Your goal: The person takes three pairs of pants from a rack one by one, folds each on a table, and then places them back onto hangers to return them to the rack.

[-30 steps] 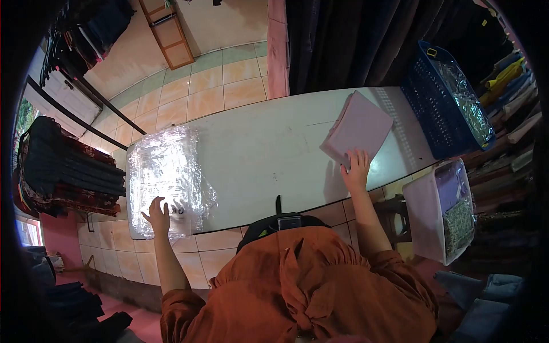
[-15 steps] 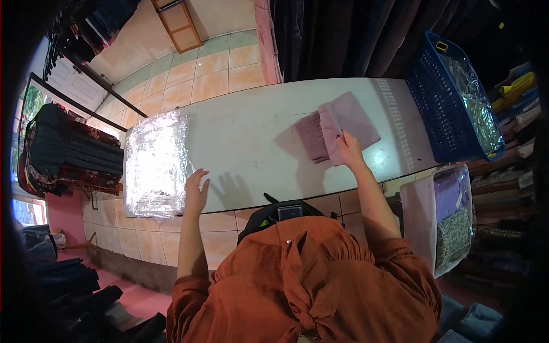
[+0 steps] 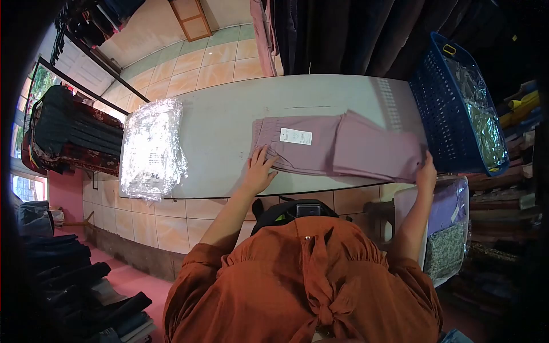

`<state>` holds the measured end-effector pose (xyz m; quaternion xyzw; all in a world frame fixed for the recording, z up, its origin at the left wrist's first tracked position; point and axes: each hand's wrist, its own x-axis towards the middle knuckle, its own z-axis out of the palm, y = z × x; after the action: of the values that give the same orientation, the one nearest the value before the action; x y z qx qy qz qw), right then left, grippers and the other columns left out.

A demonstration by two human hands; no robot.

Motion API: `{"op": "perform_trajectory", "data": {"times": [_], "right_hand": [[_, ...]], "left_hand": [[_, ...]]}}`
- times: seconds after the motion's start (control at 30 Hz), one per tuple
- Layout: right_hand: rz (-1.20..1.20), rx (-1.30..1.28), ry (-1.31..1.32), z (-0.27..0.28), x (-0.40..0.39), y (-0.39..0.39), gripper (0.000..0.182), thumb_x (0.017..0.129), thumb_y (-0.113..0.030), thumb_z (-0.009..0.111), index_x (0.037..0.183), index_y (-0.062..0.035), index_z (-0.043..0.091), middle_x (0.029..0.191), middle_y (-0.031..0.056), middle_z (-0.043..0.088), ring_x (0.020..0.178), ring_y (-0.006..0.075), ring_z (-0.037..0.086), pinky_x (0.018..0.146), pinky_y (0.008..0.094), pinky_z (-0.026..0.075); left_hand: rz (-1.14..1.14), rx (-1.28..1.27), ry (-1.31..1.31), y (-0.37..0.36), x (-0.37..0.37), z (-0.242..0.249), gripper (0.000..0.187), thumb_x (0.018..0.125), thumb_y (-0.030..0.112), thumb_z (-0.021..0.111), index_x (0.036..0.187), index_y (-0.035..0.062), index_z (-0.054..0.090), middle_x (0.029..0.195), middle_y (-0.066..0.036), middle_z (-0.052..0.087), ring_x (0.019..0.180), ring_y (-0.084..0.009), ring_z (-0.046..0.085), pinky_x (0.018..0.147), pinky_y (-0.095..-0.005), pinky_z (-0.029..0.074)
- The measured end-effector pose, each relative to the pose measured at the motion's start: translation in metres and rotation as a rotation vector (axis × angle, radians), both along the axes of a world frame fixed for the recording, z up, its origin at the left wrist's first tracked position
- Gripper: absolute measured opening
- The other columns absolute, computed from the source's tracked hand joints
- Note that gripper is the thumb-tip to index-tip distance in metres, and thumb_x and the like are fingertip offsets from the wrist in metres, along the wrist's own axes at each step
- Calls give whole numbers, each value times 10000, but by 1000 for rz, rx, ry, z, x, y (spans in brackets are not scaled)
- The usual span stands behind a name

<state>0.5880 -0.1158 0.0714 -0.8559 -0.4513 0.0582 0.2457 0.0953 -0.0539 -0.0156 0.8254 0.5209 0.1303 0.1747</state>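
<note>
Mauve trousers (image 3: pixel 366 150) with a gathered elastic waistband lie stretched along the table, waistband to the left and the legs folded over on the right. A white paper tag (image 3: pixel 296 136) rests on their upper part. My left hand (image 3: pixel 262 171) lies with fingers spread on the waistband, pressing on the cloth. At the other end, my right hand (image 3: pixel 426 172) pinches the edge of the folded legs near the table's right side; some of its fingers are hidden.
On the table's (image 3: pixel 223 137) left end sits a stack of shiny clear plastic packs (image 3: pixel 151 150). A blue basket (image 3: pixel 454 108) with plastic-wrapped items stands at the right end. Below it is a white bin (image 3: pixel 409 200) with wrapped cloth. Dark clothes (image 3: pixel 343 40) hang behind.
The trousers went from a small folded bundle in my right hand to lying lengthwise on the table. My left hand moved right onto the waistband; my right hand moved right.
</note>
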Motion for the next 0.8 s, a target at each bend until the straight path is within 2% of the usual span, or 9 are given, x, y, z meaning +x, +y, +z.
{"op": "perform_trajectory", "data": {"times": [0.07, 0.13, 0.2, 0.27, 0.4, 0.47, 0.5, 0.57, 0.8], "right_hand": [[139, 6, -155, -30, 6, -8, 453, 785, -119, 586, 1219, -48, 474, 1105, 210, 561, 1025, 393, 527, 898, 418, 401], [351, 46, 6, -60, -1, -8, 575, 740, -169, 643, 1264, -65, 431, 1185, 207, 516, 1119, 369, 471, 942, 446, 369], [437, -150, -124, -66, -26, -3, 636, 739, -224, 650, 1310, -123, 390, 1282, 211, 431, 1225, 381, 354, 995, 471, 304], [427, -182, -85, -89, -44, 6, 677, 757, -327, 632, 1351, -197, 334, 1378, 230, 287, 1283, 416, 229, 1019, 539, 215], [381, -267, -328, -115, -88, 12, 675, 779, -411, 593, 1367, -254, 300, 1410, 260, 186, 1295, 448, 169, 1007, 600, 161], [416, -212, -311, -116, -89, 14, 672, 795, -451, 559, 1374, -252, 282, 1424, 266, 129, 1309, 445, 129, 978, 649, 139], [423, -211, -309, -116, -90, 14, 672, 795, -451, 559, 1374, -252, 282, 1424, 266, 129, 1309, 445, 129, 978, 649, 139], [417, -213, -304, -114, -90, 16, 654, 806, -436, 553, 1373, -250, 285, 1423, 263, 134, 1309, 442, 130, 989, 632, 143], [414, -203, -318, -112, -93, 17, 649, 809, -441, 549, 1371, -240, 293, 1423, 263, 137, 1306, 446, 135, 998, 621, 137]], "left_hand": [[36, -15, 36, -2, 4, -3, 496, 748, 167, 660, 1208, 207, 480, 1401, -170, 267, 1296, -374, 218, 1026, -527, 225], [47, -13, 27, -4, 7, -1, 498, 738, 166, 669, 1200, 209, 486, 1398, -176, 270, 1296, -376, 220, 1030, -516, 226], [57, -9, 21, -3, 6, -4, 501, 728, 164, 677, 1191, 210, 492, 1395, -183, 272, 1296, -377, 222, 1035, -505, 228], [161, 213, -123, -1, 6, -18, 503, 707, 156, 691, 1172, 176, 504, 1357, -198, 308, 1263, -368, 268, 1010, -500, 256], [477, 199, -193, 0, 13, -12, 506, 727, 127, 676, 1190, 105, 473, 1299, -185, 373, 1143, -314, 409, 918, -438, 374], [833, -270, -908, 0, 15, -17, 518, 770, 52, 618, 1238, 51, 395, 1182, -129, 445, 1016, -236, 492, 842, -359, 428], [840, -266, -907, -2, 15, -23, 518, 770, 52, 618, 1238, 51, 395, 1182, -129, 445, 1016, -236, 492, 842, -359, 428], [988, -417, -1296, -5, 16, -36, 525, 798, 38, 582, 1260, 30, 333, 1073, -89, 477, 883, -148, 514, 751, -273, 451], [1174, -452, -1447, 10, 27, -26, 496, 798, 53, 595, 1221, 11, 341, 903, -63, 507, 760, -129, 526, 639, -235, 465]]}}
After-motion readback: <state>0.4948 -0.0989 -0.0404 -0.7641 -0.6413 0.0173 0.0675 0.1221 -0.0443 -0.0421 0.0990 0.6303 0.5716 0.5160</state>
